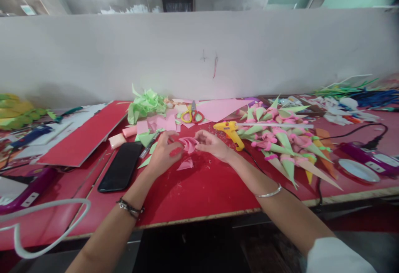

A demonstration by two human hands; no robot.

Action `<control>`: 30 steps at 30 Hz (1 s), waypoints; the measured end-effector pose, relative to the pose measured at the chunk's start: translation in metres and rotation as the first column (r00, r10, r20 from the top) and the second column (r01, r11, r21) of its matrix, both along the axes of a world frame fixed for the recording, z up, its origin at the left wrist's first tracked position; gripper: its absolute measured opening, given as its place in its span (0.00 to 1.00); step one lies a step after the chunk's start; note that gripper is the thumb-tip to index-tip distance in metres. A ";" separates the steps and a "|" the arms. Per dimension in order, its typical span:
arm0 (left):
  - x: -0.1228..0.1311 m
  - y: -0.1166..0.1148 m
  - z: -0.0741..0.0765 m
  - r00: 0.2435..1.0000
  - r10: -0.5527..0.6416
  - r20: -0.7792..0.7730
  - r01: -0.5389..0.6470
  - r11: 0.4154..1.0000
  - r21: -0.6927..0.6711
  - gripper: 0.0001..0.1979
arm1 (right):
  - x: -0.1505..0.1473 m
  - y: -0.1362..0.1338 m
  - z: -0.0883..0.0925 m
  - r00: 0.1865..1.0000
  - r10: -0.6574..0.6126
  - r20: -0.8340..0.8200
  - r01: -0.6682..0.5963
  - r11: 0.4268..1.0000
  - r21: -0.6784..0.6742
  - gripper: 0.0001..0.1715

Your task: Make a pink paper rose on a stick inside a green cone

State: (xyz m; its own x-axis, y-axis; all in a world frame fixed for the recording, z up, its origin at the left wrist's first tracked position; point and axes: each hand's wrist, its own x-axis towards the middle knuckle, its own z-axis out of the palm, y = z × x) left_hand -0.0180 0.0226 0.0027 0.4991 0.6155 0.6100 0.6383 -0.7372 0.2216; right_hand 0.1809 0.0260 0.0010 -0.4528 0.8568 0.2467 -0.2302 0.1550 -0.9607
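Observation:
My right hand (213, 145) pinches a small bunch of curved pink paper petals (188, 144) above the red table mat. Just left of the petals is my left hand (165, 150), its thumb and fingers apart and nothing visible between them. Below the held petals, another folded pink paper piece (185, 164) lies on the mat. A yellow glue gun (230, 131) with a long clear stick rests beyond my right hand. Behind both hands lie scissors (192, 115) with red and yellow handles. Beside my left hand are a pen-like tool (149, 145) and green paper pieces (146, 138).
A black phone (121, 167) lies at left, near a tilted red board (84, 134). Green and pink paper flower cones (280, 136) are heaped at right. Purple power strips (370, 158) stand at both sides, with cables. A white curved tube (81, 210) crosses the front left edge.

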 end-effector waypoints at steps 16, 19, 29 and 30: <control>0.001 -0.002 0.002 1.000 0.014 -0.005 -0.014 1.000 -0.012 0.04 | 0.002 -0.003 0.002 0.996 0.079 0.036 -0.074 0.989 -0.130 0.10; 0.002 -0.004 0.003 1.000 0.010 -0.026 -0.010 1.000 -0.009 0.05 | 0.001 0.000 0.000 0.998 -0.010 0.061 0.018 0.991 -0.132 0.08; 0.001 -0.003 0.002 0.995 0.027 -0.101 -0.025 0.999 0.020 0.05 | 0.006 0.010 -0.011 0.830 -0.402 0.387 0.241 0.884 0.400 0.05; 0.001 -0.003 0.003 0.993 0.037 -0.114 -0.034 0.999 0.024 0.05 | 0.007 0.011 -0.012 0.813 -0.424 0.399 0.247 0.872 0.423 0.04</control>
